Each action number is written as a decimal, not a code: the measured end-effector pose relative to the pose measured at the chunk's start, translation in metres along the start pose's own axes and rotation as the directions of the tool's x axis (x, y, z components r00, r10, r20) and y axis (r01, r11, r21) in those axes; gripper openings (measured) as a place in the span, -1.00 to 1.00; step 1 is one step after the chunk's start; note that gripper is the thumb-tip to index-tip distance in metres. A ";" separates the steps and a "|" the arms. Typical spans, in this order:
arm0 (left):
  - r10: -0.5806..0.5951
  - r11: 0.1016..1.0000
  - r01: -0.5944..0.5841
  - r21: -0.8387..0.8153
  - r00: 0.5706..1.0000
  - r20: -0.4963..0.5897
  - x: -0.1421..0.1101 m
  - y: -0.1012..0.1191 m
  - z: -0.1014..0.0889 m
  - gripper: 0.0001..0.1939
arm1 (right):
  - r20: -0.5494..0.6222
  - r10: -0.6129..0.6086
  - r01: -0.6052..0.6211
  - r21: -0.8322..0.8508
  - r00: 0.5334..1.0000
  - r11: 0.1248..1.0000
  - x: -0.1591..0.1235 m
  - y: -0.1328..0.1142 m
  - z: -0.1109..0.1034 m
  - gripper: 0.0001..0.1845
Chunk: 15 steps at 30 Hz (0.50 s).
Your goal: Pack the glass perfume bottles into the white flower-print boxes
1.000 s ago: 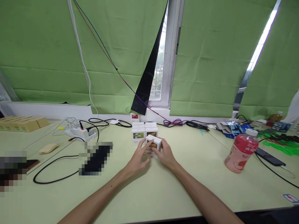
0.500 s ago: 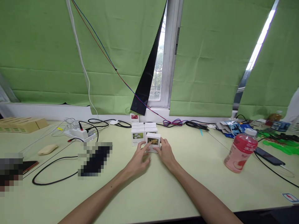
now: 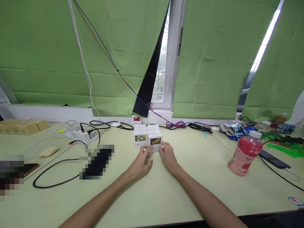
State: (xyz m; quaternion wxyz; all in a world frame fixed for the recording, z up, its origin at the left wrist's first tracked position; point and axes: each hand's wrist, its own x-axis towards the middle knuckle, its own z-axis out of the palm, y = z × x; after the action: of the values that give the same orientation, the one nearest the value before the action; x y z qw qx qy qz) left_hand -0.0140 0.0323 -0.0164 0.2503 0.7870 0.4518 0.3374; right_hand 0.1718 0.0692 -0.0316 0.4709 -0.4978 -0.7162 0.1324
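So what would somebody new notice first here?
Probably the big green blinds across the top, with a black flap hanging beside the bright window. Next, perhaps, the pink bottle on the table at the right. In the middle, the left hand and right hand flank a small white box with a yellow picture.

The lower left of the front white box [image 3: 155,139] is partly covered by fingers of the left hand [image 3: 141,161]; its fine print is too small to read. Rear boxes [image 3: 139,130] are largely hidden behind the front row. Pixelation obscures a dark object [image 3: 98,162], and the left edge crops the tan cartons [image 3: 23,127].
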 end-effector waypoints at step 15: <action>0.019 0.986 -0.018 0.165 1.000 -0.003 0.003 -0.003 -0.004 -0.29 | -0.023 -0.017 0.019 0.052 1.000 0.998 -0.001 0.003 0.002 -0.62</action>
State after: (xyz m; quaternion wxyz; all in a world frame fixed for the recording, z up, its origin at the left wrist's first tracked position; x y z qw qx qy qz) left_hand -0.0174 0.0370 -0.0148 0.1802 0.8084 0.4715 0.3028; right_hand 0.1714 0.0705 -0.0348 0.4931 -0.4803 -0.7115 0.1412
